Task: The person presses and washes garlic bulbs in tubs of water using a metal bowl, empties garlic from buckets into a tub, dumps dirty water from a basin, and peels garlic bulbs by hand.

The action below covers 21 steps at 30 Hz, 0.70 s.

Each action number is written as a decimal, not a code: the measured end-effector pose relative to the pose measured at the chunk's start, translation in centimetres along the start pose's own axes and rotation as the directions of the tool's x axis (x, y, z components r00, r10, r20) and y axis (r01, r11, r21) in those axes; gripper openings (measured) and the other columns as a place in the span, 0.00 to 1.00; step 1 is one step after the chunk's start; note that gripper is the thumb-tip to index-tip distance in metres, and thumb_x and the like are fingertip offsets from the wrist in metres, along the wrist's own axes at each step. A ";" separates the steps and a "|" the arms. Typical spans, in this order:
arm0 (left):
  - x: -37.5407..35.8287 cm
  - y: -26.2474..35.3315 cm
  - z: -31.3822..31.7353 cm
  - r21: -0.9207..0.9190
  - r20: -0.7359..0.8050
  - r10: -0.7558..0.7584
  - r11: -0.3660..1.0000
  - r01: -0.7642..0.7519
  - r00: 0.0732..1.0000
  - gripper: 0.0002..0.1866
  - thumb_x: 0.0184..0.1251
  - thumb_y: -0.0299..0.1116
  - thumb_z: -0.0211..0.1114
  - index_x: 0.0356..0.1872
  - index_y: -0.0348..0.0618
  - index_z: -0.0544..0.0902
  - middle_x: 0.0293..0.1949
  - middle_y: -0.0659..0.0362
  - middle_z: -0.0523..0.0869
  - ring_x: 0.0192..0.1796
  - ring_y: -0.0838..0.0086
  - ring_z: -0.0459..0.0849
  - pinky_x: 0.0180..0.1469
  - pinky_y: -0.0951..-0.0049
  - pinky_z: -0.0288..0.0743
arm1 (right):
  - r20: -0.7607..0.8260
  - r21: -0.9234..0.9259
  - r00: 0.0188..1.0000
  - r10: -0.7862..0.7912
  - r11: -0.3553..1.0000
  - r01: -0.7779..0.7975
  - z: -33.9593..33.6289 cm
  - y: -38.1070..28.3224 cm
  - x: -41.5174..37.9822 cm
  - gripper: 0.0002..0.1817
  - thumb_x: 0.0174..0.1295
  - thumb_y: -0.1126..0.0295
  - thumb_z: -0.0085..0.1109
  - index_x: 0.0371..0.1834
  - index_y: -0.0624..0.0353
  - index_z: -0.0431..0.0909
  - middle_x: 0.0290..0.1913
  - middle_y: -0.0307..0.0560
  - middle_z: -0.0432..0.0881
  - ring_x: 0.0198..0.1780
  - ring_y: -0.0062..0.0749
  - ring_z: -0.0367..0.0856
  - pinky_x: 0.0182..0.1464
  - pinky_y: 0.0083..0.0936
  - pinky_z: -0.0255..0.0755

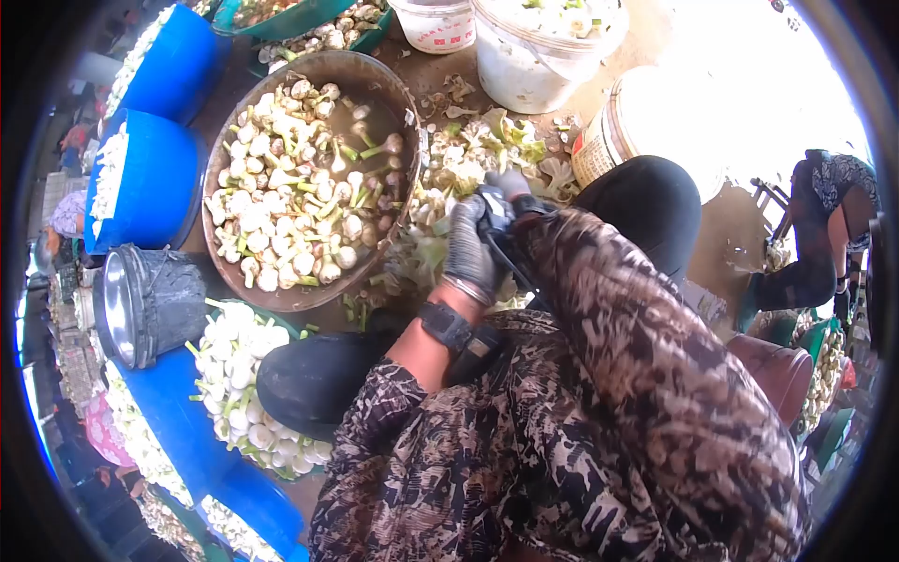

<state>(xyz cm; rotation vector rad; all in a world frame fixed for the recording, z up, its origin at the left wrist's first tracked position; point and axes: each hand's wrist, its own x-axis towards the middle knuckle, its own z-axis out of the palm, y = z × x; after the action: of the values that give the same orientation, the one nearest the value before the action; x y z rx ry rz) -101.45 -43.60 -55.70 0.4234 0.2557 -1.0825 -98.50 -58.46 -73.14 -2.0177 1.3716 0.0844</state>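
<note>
My left hand (pixel 471 251), in a grey glove, is raised in front of my body with its fingers curled in. Close against it is my right hand (pixel 509 184), also gloved and closed, only partly visible behind the dark device (pixel 496 214) at its wrist. Whatever lies between the fingers is hidden. A black strapped device (pixel 445 324) sits on my left wrist. Beneath the hands spreads a heap of pale garlic peelings and leaves (pixel 482 150). To the left stands a wide brown basin (pixel 412 122) holding garlic bulbs (pixel 281 187) with short green stems, some in murky water.
Peeled white bulbs (pixel 245 384) are piled beside my left knee. Blue tubs (pixel 154 183) and a dark bucket (pixel 173 304) line the left. White buckets (pixel 524 70) stand ahead, another bucket (pixel 613 131) beyond my right knee. Another person (pixel 815 225) is at far right.
</note>
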 end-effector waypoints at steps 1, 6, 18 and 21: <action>0.1 0.5 -0.5 0.064 -0.019 0.101 0.993 -0.100 0.995 0.10 0.69 0.43 0.53 0.33 0.51 0.77 0.27 0.66 0.78 0.31 0.76 0.76 0.38 0.77 0.72 | 0.488 -0.127 0.846 -0.213 0.942 0.310 -8.8 -2.2 -8.1 0.21 0.57 0.59 0.58 0.50 0.59 0.80 0.44 0.59 0.82 0.47 0.42 0.83 0.50 0.36 0.74; -2.4 2.1 -0.6 0.293 -0.056 -0.149 0.943 0.159 0.987 0.13 0.69 0.47 0.50 0.29 0.54 0.71 0.23 0.66 0.70 0.25 0.76 0.71 0.25 0.74 0.65 | 0.584 -0.084 0.678 -0.447 0.797 0.598 -1.7 1.8 -9.6 0.16 0.58 0.60 0.58 0.45 0.56 0.79 0.42 0.53 0.81 0.40 0.41 0.80 0.44 0.37 0.71; -4.2 5.1 1.8 0.422 -0.024 -0.100 0.901 0.101 0.995 0.16 0.71 0.46 0.48 0.42 0.47 0.79 0.31 0.62 0.83 0.31 0.73 0.81 0.26 0.77 0.73 | 0.386 -0.089 0.619 -0.684 0.640 0.763 -3.5 -10.7 -3.5 0.18 0.58 0.58 0.58 0.46 0.58 0.81 0.43 0.61 0.84 0.48 0.53 0.83 0.49 0.41 0.75; -5.0 6.0 3.5 0.345 -0.034 -0.170 0.923 0.171 0.985 0.17 0.73 0.44 0.47 0.45 0.43 0.78 0.33 0.60 0.82 0.33 0.71 0.82 0.24 0.77 0.72 | 0.389 0.623 0.766 -0.512 0.759 0.191 -1.3 -11.7 -2.8 0.22 0.58 0.55 0.57 0.50 0.58 0.80 0.46 0.59 0.83 0.50 0.52 0.82 0.51 0.39 0.74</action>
<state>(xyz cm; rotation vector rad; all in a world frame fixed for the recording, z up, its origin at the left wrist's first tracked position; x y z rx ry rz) -98.38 -38.85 -49.31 0.7296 0.1038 -1.3044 -90.28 -54.57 -65.19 -1.5495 0.5218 0.0632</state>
